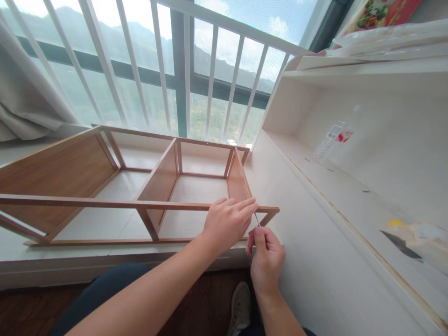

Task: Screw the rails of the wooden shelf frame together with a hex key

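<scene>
A brown wooden shelf frame (182,205) with several panels lies on its side on the white window ledge. Over the near rail, close to its right end, my left hand (229,219) grips the wood, fingers reaching right and thumb hidden. Just below and to the right, my right hand (268,256) is closed in a pinch on a thin metal rod (258,219), which looks like a hex key. The rod's upper end meets the rail by my left fingertips; its exact contact is hidden.
White railing bars (161,70) and a window stand behind the frame. On the right is a white cabinet (301,196) holding a clear plastic bottle (336,133) and a plastic bag (423,233). A grey curtain (28,88) hangs left. My shoe (241,303) is on the dark floor.
</scene>
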`<state>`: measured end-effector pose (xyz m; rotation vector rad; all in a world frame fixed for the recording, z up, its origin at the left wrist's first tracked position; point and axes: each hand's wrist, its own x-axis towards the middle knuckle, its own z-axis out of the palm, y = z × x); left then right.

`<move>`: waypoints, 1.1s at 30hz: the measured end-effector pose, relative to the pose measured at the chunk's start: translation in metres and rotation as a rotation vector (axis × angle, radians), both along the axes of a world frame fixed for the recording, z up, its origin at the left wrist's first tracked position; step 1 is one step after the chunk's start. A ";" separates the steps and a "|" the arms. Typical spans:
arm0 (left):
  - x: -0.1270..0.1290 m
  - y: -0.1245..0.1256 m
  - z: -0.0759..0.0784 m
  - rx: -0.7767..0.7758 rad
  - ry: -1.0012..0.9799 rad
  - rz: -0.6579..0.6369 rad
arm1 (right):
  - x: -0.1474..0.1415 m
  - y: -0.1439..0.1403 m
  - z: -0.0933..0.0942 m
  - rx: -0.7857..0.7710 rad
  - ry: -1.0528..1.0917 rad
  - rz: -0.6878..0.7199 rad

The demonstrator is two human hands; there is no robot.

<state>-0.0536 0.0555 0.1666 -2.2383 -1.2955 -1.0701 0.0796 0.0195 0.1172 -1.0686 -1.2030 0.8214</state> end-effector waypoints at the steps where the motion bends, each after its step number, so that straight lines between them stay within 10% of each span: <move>1: 0.000 0.000 0.000 -0.001 0.000 0.000 | 0.000 0.000 0.000 0.000 0.003 0.003; 33: 0.001 -0.003 0.002 -0.004 0.007 0.001 | -0.003 0.004 -0.017 0.059 0.084 0.004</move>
